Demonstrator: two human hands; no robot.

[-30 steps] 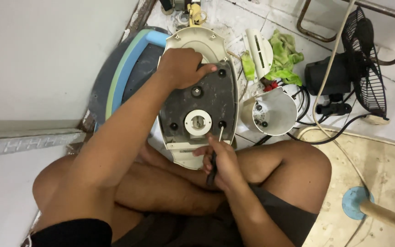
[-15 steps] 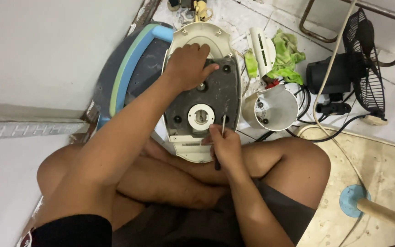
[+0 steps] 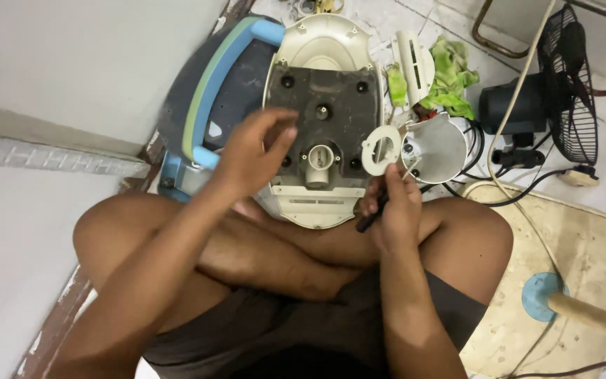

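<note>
A cream appliance base (image 3: pixel 320 42) with a dark grey underside plate lies between my crossed legs, its central cream hub (image 3: pixel 319 161) exposed. My left hand (image 3: pixel 250 151) hovers over the plate's left side, fingers loosely curled, holding nothing I can see. My right hand (image 3: pixel 394 203) grips a dark screwdriver (image 3: pixel 372 216) and also holds a white ring-shaped cover (image 3: pixel 380 151) lifted off to the right of the hub.
A cream cup-shaped housing (image 3: pixel 435 147) with wires lies right of the base. A green cloth (image 3: pixel 454 77), a small black fan (image 3: pixel 562 84), black cables, a blue-green curved part (image 3: pixel 212 91) on the left and a cream board (image 3: pixel 583 253) surround me on the floor.
The white ring has come off the hub and moved right in my right hand. My left hand lifted off the top of the plate and drew back toward me.
</note>
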